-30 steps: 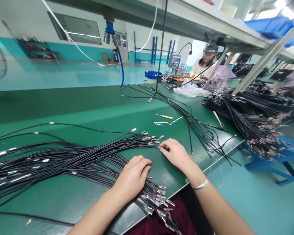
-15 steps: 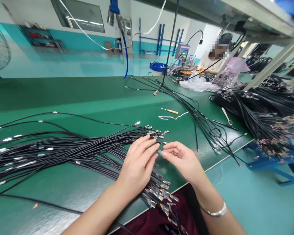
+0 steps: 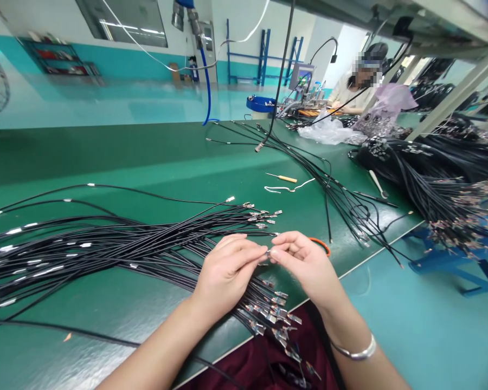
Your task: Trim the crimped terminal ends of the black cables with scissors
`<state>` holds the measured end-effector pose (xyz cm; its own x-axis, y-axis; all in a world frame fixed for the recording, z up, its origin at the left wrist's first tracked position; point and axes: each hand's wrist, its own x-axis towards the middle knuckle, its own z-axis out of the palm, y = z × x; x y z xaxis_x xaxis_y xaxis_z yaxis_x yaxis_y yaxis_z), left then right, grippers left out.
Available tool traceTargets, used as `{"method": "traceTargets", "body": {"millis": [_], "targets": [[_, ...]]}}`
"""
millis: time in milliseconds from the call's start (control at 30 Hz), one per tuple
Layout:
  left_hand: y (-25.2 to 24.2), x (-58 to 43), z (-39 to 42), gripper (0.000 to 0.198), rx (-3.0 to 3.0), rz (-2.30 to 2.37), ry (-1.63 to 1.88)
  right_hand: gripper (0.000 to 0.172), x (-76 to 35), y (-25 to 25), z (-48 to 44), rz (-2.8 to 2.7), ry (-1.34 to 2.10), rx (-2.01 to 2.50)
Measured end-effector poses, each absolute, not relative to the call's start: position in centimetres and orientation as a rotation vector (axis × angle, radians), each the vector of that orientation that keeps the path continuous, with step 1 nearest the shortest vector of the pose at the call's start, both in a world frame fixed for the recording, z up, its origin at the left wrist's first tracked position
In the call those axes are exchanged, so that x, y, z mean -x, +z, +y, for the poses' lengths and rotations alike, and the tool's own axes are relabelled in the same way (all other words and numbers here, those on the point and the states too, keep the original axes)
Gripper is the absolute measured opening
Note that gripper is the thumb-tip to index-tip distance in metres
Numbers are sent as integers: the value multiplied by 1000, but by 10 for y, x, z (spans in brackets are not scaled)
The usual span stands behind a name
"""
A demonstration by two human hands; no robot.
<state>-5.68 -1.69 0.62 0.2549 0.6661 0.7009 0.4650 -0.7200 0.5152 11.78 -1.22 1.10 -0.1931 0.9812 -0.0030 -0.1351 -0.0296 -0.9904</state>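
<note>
My left hand [image 3: 230,268] is pinched on a small metal connector [image 3: 269,253] at the end of a black cable. My right hand [image 3: 303,260] grips the same connector from the right, with thumb and fingertips together. Under and left of my left hand lies a bundle of black cables [image 3: 122,241] with white labels. Some of its metal ends [image 3: 264,216] lie beyond my hands, and others [image 3: 274,314] hang over the near table edge. An orange ring-shaped piece [image 3: 323,245] shows behind my right hand.
On the green table [image 3: 106,157] lie a yellow-handled pick [image 3: 287,179], a white tie [image 3: 284,189] and more black cables [image 3: 309,168]. A thick cable pile [image 3: 410,184] is at the right. A dark cable [image 3: 284,65] hangs overhead. A person [image 3: 358,92] sits at the back.
My left fingers have closed in from a looser pose and now meet my right fingertips at the connector. The orange piece shows more behind my right hand.
</note>
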Motion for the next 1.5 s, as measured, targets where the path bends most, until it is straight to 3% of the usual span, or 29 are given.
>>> {"method": "traceTargets", "body": {"millis": [267,467,800,1200,1400,1500], "targets": [[7,59,-11,22,-2294,1116,1237,23,-118,3,-14,-1192,1319,1087],[5,50,-13,15,-2044,1242,1172,15,-120,0,-14,-1394,1078,1156],[11,55,-12,6,-1532,1232,1161,18,-105,12,3,-1275,1251,1016],[12,56,-11,8,-1465,1183,1155,18,-102,19,11,-1132,1421,977],[7,55,-12,10,-1479,1235,1171,16,-104,18,10,-1241,1352,1057],[9,55,-14,13,-1478,1223,1173,18,-128,16,6,-1529,1127,1162]]}}
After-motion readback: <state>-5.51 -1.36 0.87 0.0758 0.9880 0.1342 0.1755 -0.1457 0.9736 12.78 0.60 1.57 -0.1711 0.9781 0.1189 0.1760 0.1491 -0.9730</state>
